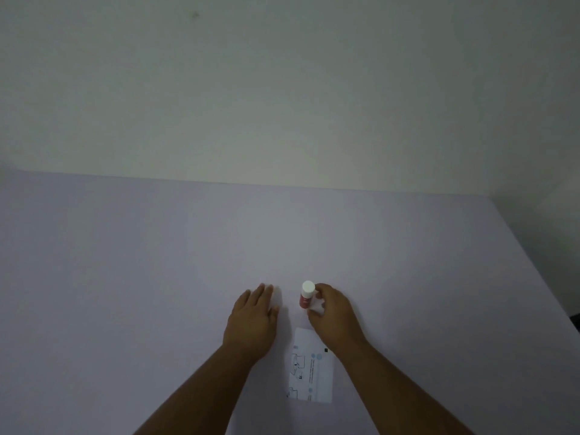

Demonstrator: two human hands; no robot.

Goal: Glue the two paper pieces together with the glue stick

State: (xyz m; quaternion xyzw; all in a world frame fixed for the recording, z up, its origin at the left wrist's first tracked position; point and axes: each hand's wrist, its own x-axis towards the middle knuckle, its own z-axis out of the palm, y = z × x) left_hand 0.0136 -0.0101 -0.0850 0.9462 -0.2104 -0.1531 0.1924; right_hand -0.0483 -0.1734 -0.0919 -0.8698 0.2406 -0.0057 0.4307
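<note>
While the head view takes in a pale lilac desk [125,277] set against a plain off-white wall [282,89], both bare forearms reach forward from the lower edge of the picture. The right hand [332,309] has its grip closed around the glue stick [306,296], thumb on the near side and fingers curled over the far side of the tube. The stick stands upright or nearly so, its red body partly covered by the fingers and its white cap uppermost and in place; whether its base touches the desk cannot be told. The left hand [252,315] lies palm down, fingers extended and close together, its grip open and holding nothing. It appears to rest flat on the surface just left of the glue stick, with a narrow gap between the two hands. A printed paper piece [314,372] lies flat on the desk near the person, directly below the right hand and between the two forearms, its far corner hidden under the right wrist. It carries blue dots, small line drawings and text too small to read. A second paper piece cannot be made out with certainty against the pale surface under the left hand. The lighting is dim and even.
</note>
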